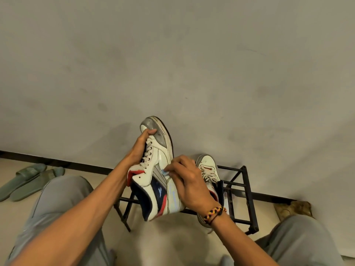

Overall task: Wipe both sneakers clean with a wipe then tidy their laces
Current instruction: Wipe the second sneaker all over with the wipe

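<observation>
Item 1, raised sneaker (156, 169): your left hand (137, 150) grips it along the laces, thumb hooked over the toe. Risk: the glossy side may slide out under hard rubbing.
Item 2, wipe (165, 172): your right hand (189, 181) pinches it against the side; only a scrap shows. Risk: it bunches and smears.
Item 3, second sneaker (208, 173): stands on the black rack (247, 191). Risk: your right wrist may knock it off.

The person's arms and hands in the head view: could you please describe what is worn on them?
Both forearms are bare, with no sleeves in view. The left hand and its wrist carry nothing. The right hand has a braided bracelet at the wrist, woven in yellow, red and black, with a thin dark cord beside it. No rings, gloves or watch are visible on either hand.
</observation>
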